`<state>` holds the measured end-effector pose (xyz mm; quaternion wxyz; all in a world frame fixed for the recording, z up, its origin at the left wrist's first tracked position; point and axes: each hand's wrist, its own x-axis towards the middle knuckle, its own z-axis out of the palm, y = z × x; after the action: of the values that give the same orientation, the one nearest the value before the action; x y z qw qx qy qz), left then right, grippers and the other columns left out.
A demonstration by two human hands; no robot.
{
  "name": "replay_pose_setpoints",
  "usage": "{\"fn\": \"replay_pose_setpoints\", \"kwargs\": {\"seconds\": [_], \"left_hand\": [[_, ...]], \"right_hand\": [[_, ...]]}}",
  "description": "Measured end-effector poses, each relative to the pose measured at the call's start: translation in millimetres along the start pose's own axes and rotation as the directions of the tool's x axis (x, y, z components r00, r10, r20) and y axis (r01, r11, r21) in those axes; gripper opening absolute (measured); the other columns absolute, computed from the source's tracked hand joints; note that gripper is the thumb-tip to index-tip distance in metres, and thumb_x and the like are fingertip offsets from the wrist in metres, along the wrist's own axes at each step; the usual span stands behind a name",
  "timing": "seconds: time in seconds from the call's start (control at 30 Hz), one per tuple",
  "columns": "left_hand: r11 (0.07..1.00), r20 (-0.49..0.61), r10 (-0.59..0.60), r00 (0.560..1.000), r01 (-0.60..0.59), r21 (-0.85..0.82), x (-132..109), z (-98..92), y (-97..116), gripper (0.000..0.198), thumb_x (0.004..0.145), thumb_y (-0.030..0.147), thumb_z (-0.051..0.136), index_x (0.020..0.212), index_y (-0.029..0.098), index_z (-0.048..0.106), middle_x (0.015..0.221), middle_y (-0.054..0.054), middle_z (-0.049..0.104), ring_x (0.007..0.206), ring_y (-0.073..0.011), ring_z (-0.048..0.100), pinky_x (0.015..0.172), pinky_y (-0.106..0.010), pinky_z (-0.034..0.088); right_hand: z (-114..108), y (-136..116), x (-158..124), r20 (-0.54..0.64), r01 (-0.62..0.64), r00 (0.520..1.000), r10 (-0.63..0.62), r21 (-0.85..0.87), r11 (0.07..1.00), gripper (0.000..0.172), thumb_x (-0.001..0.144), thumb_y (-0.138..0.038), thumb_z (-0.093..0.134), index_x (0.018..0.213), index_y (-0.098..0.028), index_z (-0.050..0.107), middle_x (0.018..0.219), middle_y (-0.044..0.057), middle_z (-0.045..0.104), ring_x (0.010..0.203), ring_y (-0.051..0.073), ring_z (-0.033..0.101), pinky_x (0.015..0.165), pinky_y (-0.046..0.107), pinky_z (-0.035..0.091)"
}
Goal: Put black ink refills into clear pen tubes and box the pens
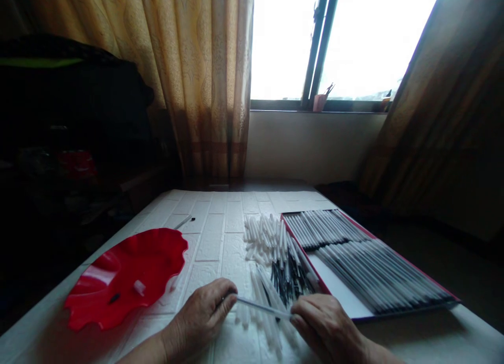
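Observation:
A slim translucent pen (263, 307) is stretched between my two hands, above the near part of the table. My left hand (208, 306) pinches its left end between thumb and fingers. At the other end, my right hand (325, 322) has its fingers closed round the pen. Beneath and just beyond my hands lie loose clear pen barrels (258, 290) and a heap of dark, thin pen parts (289, 269). Farther back is a pile of short whitish tubes (263, 232), probably caps. The pen's ends are hidden by my fingers.
To the right, a shallow red-edged box (331, 280) holds two rows of pens (381, 274). A red wavy-rimmed dish (129, 259) on the left contains a small black piece and a pale piece. Behind it lies another pen (183, 222) on the white brick-patterned table (208, 243).

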<state>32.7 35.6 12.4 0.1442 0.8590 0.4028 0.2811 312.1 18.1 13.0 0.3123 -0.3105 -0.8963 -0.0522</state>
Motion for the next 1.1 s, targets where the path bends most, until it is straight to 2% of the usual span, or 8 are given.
{"fn": "replay_pose_setpoints", "kwargs": {"seconds": [0.1, 0.2, 0.3, 0.43, 0.63, 0.87, 1.0, 1.1], "left_hand": [[1.000, 0.013, 0.021, 1.000, -0.021, 0.002, -8, -13.3, -5, 0.023, 0.097, 0.031, 0.040, 0.083, 0.024, 0.057, 0.071, 0.004, 0.065, 0.064, -0.0112, 0.065, 0.062, -0.016, 0.049], [1.000, -0.028, 0.021, 0.999, -0.021, 0.011, -19, -18.0, -13, 0.025, 0.100, 0.033, 0.037, 0.086, 0.024, 0.056, 0.073, 0.003, 0.065, 0.066, -0.0119, 0.066, 0.062, -0.017, 0.050], [1.000, -0.076, 0.023, 0.997, -0.022, 0.006, -28, -12.6, -20, 0.025, 0.102, 0.032, 0.033, 0.091, 0.024, 0.054, 0.077, 0.001, 0.065, 0.071, -0.0126, 0.067, 0.067, -0.018, 0.051], [0.999, -0.061, 0.038, 0.997, -0.039, -0.011, -30, -1.6, -21, 0.017, 0.101, 0.031, 0.039, 0.094, 0.025, 0.054, 0.080, 0.002, 0.065, 0.074, -0.0124, 0.067, 0.069, -0.018, 0.050], [0.998, -0.034, 0.057, 0.998, -0.058, -0.005, -22, 4.7, -19, 0.021, 0.102, 0.031, 0.035, 0.091, 0.024, 0.052, 0.078, 0.002, 0.063, 0.071, -0.0132, 0.066, 0.065, -0.019, 0.048], [0.997, 0.000, 0.072, 0.997, -0.072, -0.004, -23, 4.4, -18, 0.022, 0.100, 0.031, 0.035, 0.090, 0.023, 0.053, 0.076, 0.001, 0.064, 0.071, -0.0141, 0.065, 0.064, -0.020, 0.047], [0.998, -0.029, 0.048, 0.998, -0.049, -0.027, -24, 0.5, -19, 0.023, 0.100, 0.032, 0.038, 0.088, 0.023, 0.055, 0.075, 0.001, 0.065, 0.070, -0.0131, 0.066, 0.064, -0.018, 0.048], [0.998, -0.045, 0.013, 0.999, -0.016, -0.062, -22, -7.9, -20, 0.021, 0.099, 0.033, 0.040, 0.089, 0.024, 0.057, 0.076, 0.003, 0.067, 0.070, -0.0112, 0.067, 0.066, -0.015, 0.050]], "right_hand": [[2, -8, 14, 0.013, -0.096, 0.995, 0.096, 0.011, 0.995, 0.039, 0.102, -0.027, 0.032, 0.069, -0.021, 0.051, 0.057, 0.000, 0.059, 0.050, 0.013, 0.057, 0.054, 0.025, 0.034], [12, -17, 24, -0.011, -0.160, 0.987, 0.161, 0.028, 0.987, 0.039, 0.102, -0.027, 0.031, 0.069, -0.020, 0.052, 0.058, 0.001, 0.060, 0.051, 0.013, 0.059, 0.054, 0.025, 0.034], [22, -22, 26, -0.093, -0.174, 0.980, 0.177, 0.042, 0.984, 0.042, 0.102, -0.027, 0.029, 0.066, -0.021, 0.049, 0.055, 0.000, 0.057, 0.048, 0.012, 0.056, 0.052, 0.024, 0.033], [25, -17, 18, -0.151, -0.165, 0.973, 0.174, 0.068, 0.984, 0.042, 0.102, -0.025, 0.028, 0.064, -0.022, 0.046, 0.053, -0.002, 0.052, 0.045, 0.010, 0.051, 0.050, 0.023, 0.033], [19, -6, 10, -0.140, -0.046, 0.989, 0.050, 0.033, 0.998, 0.039, 0.102, -0.024, 0.027, 0.069, -0.021, 0.047, 0.054, -0.002, 0.051, 0.048, 0.012, 0.050, 0.053, 0.024, 0.034], [14, -7, 8, -0.094, -0.001, 0.996, 0.004, 0.029, 1.000, 0.041, 0.104, -0.026, 0.024, 0.072, -0.021, 0.049, 0.056, -0.002, 0.054, 0.050, 0.011, 0.053, 0.055, 0.023, 0.036], [17, -10, 8, -0.103, -0.041, 0.994, 0.042, 0.015, 0.999, 0.041, 0.103, -0.027, 0.028, 0.067, -0.021, 0.048, 0.054, -0.001, 0.054, 0.048, 0.011, 0.052, 0.053, 0.023, 0.035], [16, -11, 15, -0.038, -0.177, 0.983, 0.180, 0.073, 0.981, 0.040, 0.101, -0.029, 0.032, 0.066, -0.020, 0.050, 0.055, 0.000, 0.056, 0.049, 0.012, 0.055, 0.052, 0.023, 0.035]]}}
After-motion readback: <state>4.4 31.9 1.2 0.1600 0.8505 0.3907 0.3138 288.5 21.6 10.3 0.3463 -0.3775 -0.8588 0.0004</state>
